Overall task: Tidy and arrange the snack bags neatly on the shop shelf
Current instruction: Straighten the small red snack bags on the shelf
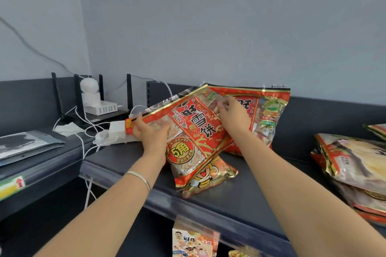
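Note:
A large red snack bag (194, 129) with black characters and a yellow "5角" badge lies tilted on the dark shelf (240, 200). My left hand (151, 134) grips its left edge, fingers curled round it. My right hand (232, 113) pinches its upper right part. Behind it a second red bag (269, 115) of mixed sweets leans against the shelf's back panel. Under the front bag a smaller red and gold bag (211, 177) with a cartoon figure sticks out toward the shelf's front edge.
A stack of clear and red snack bags (353, 165) lies at the right end of the shelf. At the left stand routers with antennas (92, 98), a white power strip (113, 134) and cables. A boxed snack (194, 240) sits on the lower shelf.

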Motion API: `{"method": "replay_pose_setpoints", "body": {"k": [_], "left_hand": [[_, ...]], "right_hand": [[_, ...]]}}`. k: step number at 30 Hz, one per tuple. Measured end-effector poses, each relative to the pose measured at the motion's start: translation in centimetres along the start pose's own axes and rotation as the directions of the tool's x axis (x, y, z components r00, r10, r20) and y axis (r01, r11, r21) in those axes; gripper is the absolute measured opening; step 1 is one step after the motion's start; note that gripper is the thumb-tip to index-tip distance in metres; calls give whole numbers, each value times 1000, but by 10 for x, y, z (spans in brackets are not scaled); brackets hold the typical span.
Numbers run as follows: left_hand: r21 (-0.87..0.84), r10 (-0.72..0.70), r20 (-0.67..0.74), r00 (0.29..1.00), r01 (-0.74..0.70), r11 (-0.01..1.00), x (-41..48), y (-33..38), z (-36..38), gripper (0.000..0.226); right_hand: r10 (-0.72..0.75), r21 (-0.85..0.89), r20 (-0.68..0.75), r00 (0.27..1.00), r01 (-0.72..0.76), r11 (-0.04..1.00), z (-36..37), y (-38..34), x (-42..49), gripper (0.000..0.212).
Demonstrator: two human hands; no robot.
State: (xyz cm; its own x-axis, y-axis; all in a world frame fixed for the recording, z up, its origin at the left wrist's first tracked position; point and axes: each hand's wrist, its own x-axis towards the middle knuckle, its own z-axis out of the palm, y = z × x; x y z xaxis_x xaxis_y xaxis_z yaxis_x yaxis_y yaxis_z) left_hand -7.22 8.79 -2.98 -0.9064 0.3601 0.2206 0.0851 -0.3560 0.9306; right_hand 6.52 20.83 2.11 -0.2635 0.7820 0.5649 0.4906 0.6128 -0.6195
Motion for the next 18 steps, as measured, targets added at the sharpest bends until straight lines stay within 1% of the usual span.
{"method": "replay_pose_setpoints", "body": {"k": [2, 4, 5, 7, 9, 10, 11, 13, 14, 16, 17, 18], "left_hand": [[-153, 15, -21, 1000, -18, 988, 4, 8, -1, 84], [-212, 27, 17, 999, -22, 977, 2, 19, 1, 84], [-207, 13, 60, 998, 0, 978, 1, 23, 4, 85], [-148, -79, 189, 979, 108, 983, -8, 30, 15, 83], [-57, -187, 328, 926, 216, 975, -21, 34, 29, 72], [-42, -200, 364, 910, 230, 972, -25, 35, 36, 64], [-52, -184, 380, 906, 220, 974, -29, 37, 42, 57], [-70, -120, 400, 909, 161, 984, -33, 42, 53, 53], [-58, -95, 415, 905, 130, 990, -33, 44, 57, 53], [-21, -66, 464, 884, 86, 996, -33, 47, 64, 52], [-2, -61, 488, 871, 71, 997, -34, 47, 68, 51], [18, -61, 513, 856, 61, 998, -34, 45, 71, 50]], "right_hand": [[-26, 153, -58, 998, 34, 988, -10, -2, -7, 21], [11, 301, -119, 993, 26, 953, -18, -2, -10, 16], [45, 357, -150, 988, 12, 934, -23, -2, -11, 13], [128, 433, -210, 969, -25, 901, -34, -1, -9, 9], [191, 491, -248, 950, -47, 870, -45, 5, -5, 8], [214, 523, -229, 950, -65, 850, -53, 10, -3, 6], [234, 566, -177, 956, -96, 819, -60, 17, -2, 6], [260, 655, -3, 966, -194, 730, -76, 32, 0, 11], [265, 667, 75, 961, -246, 703, -83, 41, 1, 22], [287, 666, 193, 938, -340, 664, -99, 55, -1, 50], [297, 669, 262, 918, -395, 630, -106, 60, -2, 59], [300, 669, 343, 890, -456, 586, -112, 68, -3, 62]]}}
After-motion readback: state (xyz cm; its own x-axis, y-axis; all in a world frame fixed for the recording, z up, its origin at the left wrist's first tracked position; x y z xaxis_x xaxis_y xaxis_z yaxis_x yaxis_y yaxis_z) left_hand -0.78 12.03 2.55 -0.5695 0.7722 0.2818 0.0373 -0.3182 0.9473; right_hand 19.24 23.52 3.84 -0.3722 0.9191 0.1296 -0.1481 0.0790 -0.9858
